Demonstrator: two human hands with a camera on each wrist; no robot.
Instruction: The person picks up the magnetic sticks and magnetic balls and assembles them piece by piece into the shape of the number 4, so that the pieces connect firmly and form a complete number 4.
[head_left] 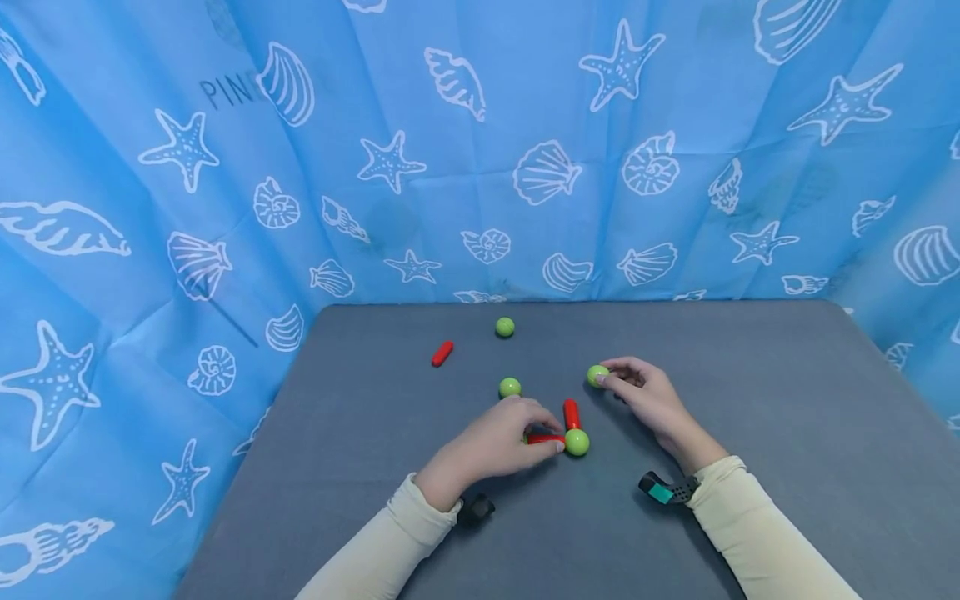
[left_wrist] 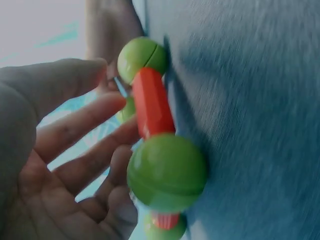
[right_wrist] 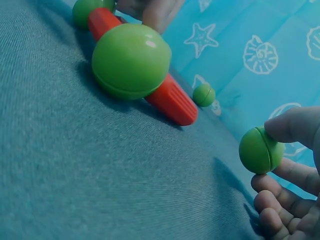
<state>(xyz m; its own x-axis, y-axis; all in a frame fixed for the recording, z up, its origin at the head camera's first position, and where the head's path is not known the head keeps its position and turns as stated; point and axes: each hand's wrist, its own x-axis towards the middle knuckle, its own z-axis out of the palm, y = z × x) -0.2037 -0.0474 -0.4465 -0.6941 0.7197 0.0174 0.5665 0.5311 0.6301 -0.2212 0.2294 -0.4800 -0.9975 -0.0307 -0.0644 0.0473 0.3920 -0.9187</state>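
My left hand (head_left: 498, 437) is at a red rod (head_left: 546, 438), its fingertips right beside the rod and its thumb apart from it in the left wrist view. A green ball (head_left: 577, 442) sits on the rod's right end, and a second red rod (head_left: 572, 414) points away from that ball. At the rod's other end is a larger-looking green ball (left_wrist: 167, 172), mostly hidden by the hand in the head view. Beyond it, a short red piece (left_wrist: 165, 220) meets another green ball (left_wrist: 162, 232). My right hand (head_left: 652, 404) pinches a loose green ball (right_wrist: 260, 150) between thumb and fingers.
Farther back on the grey table (head_left: 750, 375) lie a single red rod (head_left: 442, 353) and a green ball (head_left: 505, 327). A blue curtain (head_left: 465, 208) with white shells and starfish hangs behind the table's far edge. Both wrists wear dark bands.
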